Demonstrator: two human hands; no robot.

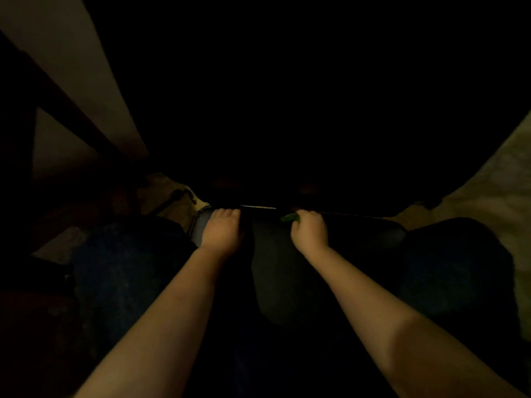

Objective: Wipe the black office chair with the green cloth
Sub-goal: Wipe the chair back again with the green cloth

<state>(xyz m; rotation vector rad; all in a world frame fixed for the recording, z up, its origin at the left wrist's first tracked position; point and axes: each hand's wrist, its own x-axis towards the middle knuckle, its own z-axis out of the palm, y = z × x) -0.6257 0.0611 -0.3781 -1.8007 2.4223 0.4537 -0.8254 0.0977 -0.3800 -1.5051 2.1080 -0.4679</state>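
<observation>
Two-handed: curls the fingers of the left hand [221,232] over the stiff, probably heavy black office chair [201,225] edge, bunches the soft, light green cloth [290,217] inside the clenched right hand [310,232] fingers against that same edge, likely best gripped by its crumpled middle.

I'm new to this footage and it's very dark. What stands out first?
Two bare forearms reach from the bottom of the view into the dim centre. The right hand holds a scrap of green cloth, the only bright colour, at the far edge of the black chair. The left hand grips that edge beside it.
</observation>
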